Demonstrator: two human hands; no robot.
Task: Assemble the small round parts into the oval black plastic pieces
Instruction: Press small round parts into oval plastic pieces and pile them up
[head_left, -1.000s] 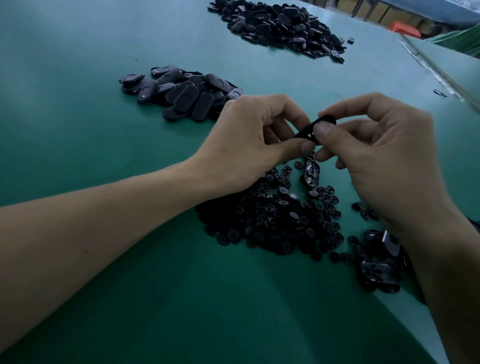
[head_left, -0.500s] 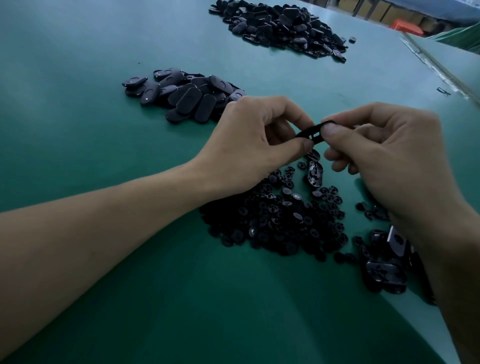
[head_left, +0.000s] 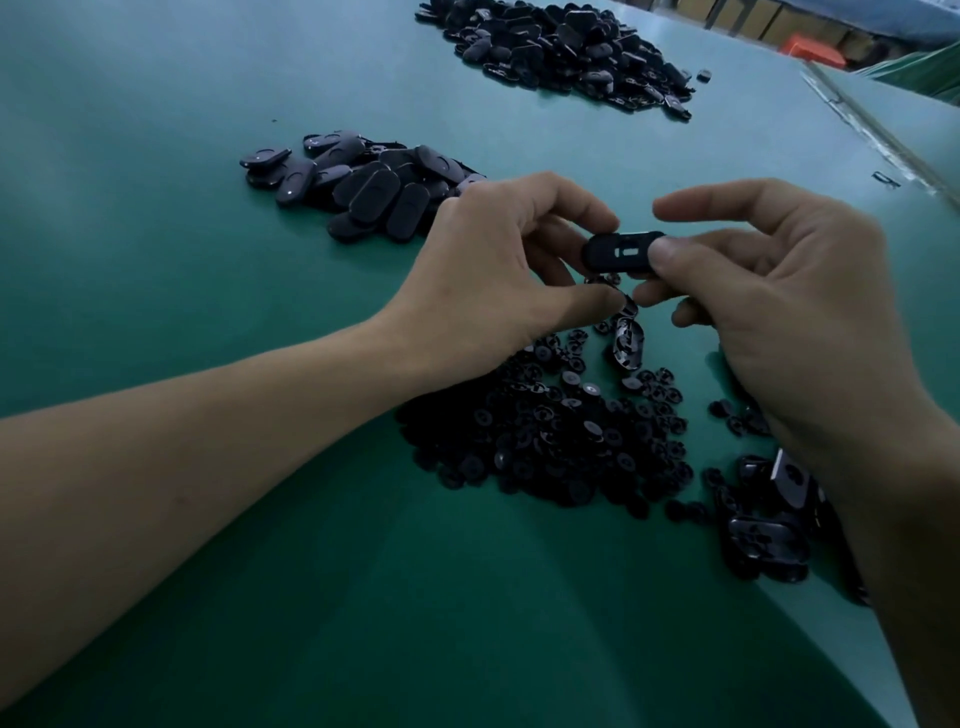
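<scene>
**A:** What changed?

**B:** A second ago the oval piece (head_left: 623, 252) was edge-on and pinched from both ends. Now it's turned flat, with the slotted inner face toward the camera. The right hand (head_left: 779, 291) pinches its right end, thumb on top.

**A:** Left?

**B:** The left hand (head_left: 509, 270) has let up. Its thumb is off the piece and sits below it with a gap. Its fingers curl at the left end. Can't tell if they touch the piece or hide a round part.

**A:** Is a round part seated?

**B:** None visible in the slots. My read is a re-orient or check before insertion, so this step isn't done.

**A:** Stock?

**B:** The small round parts (head_left: 561, 431) are heaped on the worktop (head_left: 156, 312) just under the hands. A loose oval (head_left: 628, 340) lies at the heap's far edge. There are spare ovals (head_left: 763, 540) beside the right wrist, partly hidden by the forearm. An oval stack (head_left: 363, 182) sits beyond the left hand, and a big pile (head_left: 571, 47) is far back.

**A:** Blockers?

**B:** Nothing sits between the hands and the heap. Everything is black in dim light and the heap is dense, so I expect picking out a single part to be fiddly. The left wrist also covers the heap's left edge.
</scene>
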